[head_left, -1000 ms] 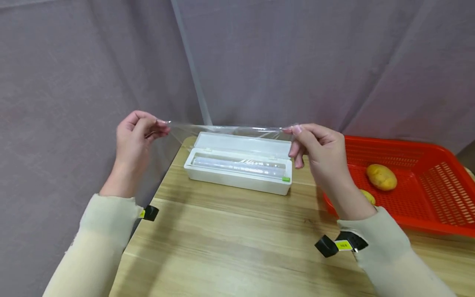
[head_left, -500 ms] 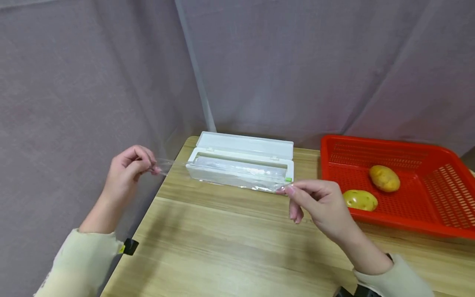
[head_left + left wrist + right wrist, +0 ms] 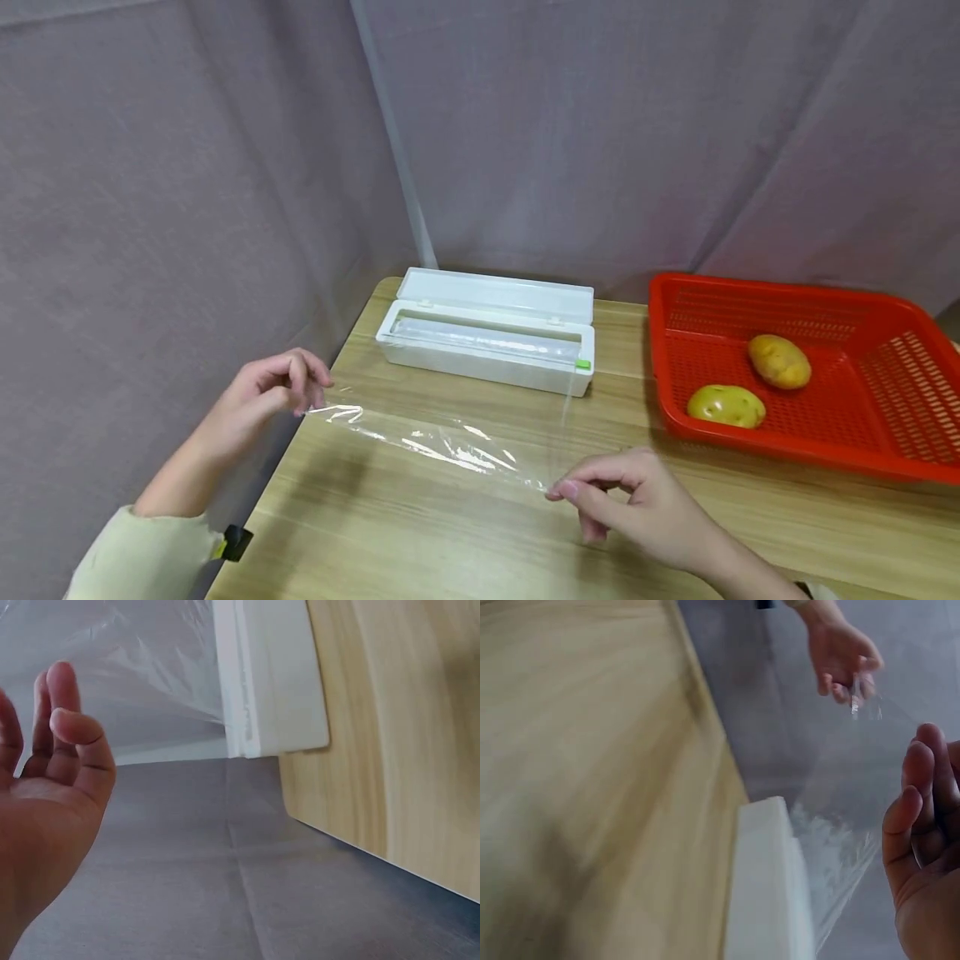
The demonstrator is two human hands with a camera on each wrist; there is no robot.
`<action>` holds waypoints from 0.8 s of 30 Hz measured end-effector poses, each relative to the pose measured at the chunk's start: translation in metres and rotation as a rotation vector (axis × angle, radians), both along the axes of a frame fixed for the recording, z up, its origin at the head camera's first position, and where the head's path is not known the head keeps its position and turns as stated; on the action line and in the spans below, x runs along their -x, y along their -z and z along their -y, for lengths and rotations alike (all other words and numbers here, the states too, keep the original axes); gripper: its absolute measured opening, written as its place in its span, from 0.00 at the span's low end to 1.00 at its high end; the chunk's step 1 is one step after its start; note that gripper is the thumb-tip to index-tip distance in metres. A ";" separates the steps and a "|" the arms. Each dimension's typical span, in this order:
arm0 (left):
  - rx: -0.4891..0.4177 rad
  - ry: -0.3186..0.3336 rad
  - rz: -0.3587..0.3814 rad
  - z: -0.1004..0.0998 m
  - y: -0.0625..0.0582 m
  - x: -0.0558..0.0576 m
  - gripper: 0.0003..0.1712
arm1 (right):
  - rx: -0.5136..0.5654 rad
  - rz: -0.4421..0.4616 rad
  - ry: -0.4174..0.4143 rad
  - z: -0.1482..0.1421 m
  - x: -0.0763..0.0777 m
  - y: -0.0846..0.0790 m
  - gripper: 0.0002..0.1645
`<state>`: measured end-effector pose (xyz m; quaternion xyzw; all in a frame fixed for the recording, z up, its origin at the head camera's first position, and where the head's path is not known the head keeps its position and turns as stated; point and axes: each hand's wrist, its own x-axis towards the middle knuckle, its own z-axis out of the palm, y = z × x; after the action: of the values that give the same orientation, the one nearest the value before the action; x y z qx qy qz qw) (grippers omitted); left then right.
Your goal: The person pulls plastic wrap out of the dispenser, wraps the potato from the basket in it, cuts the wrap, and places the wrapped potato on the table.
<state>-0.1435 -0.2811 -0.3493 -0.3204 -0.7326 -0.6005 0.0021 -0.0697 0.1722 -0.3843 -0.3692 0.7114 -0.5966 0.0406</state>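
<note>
A sheet of clear plastic wrap (image 3: pixel 457 446) stretches between my two hands, running back to a white wrap dispenser box (image 3: pixel 480 371) whose lid (image 3: pixel 495 290) stands raised. Inside the box lies the roll of wrap (image 3: pixel 487 337); a green slide cutter (image 3: pixel 583 365) sits at the box's right end. My left hand (image 3: pixel 262 408) pinches the sheet's left corner, out by the table's left edge. The right corner is pinched between thumb and fingers of my right hand (image 3: pixel 637 508), nearer to me and lower in the head view. In the left wrist view the wrap (image 3: pixel 142 667) reaches the box's end.
To the right of the box stands a red plastic basket (image 3: pixel 795 454) holding two potatoes, a greenish one (image 3: pixel 726 406) and a browner one (image 3: pixel 780 362). The wooden table (image 3: pixel 420 533) ends along a slanting left edge. Grey curtains (image 3: pixel 562 150) hang behind and at the left.
Both hands have come down and toward me from above the box, drawing more wrap out of it. The right hand has come closer to me than the left. Box and basket stay put.
</note>
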 end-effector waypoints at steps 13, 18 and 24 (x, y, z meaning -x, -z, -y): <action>0.331 0.057 0.043 0.001 0.037 -0.018 0.17 | -0.176 0.071 -0.163 -0.002 -0.010 0.047 0.11; 0.472 0.048 0.033 0.000 0.053 -0.023 0.18 | -0.264 0.109 -0.195 -0.007 -0.009 0.060 0.09; 0.597 0.044 0.037 -0.001 0.072 -0.021 0.17 | -0.359 0.119 -0.191 -0.009 -0.008 0.073 0.10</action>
<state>-0.1223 -0.2797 -0.4213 -0.3118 -0.8695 -0.3643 -0.1186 -0.0614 0.1812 -0.4570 -0.3859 0.7644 -0.4744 0.2042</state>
